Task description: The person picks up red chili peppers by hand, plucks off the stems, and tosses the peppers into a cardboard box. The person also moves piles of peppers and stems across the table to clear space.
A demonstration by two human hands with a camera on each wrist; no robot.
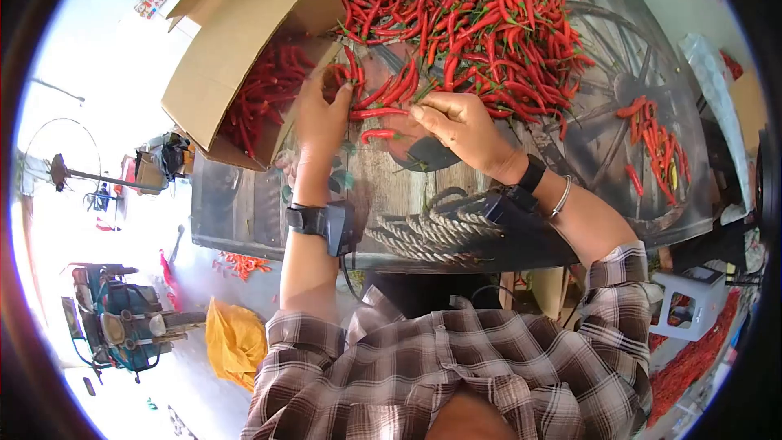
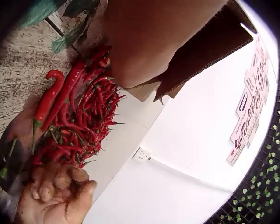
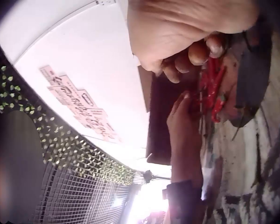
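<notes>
My left hand (image 1: 320, 118) is beside the cardboard box's mouth, thumb and fingers curled around several red chili peppers (image 1: 353, 73). In the left wrist view, its heel hides most of that grip. My right hand (image 1: 463, 124) hovers above the tabletop, palm down, with thumb and forefinger close together. From the left wrist view, the fingers of this right hand (image 2: 56, 193) are curled and no chili shows in them. A straight chili (image 1: 379, 112) and a hooked chili (image 1: 381, 134) lie on the table between both hands.
A large heap of chilies (image 1: 481, 24) covers the table's far side. At left the open cardboard box (image 1: 228, 53) holds more chilies. A small pile of chilies (image 1: 656, 147) lies at right. A grey plastic stool (image 1: 688, 301) and yellow bag (image 1: 235, 344) are on the floor.
</notes>
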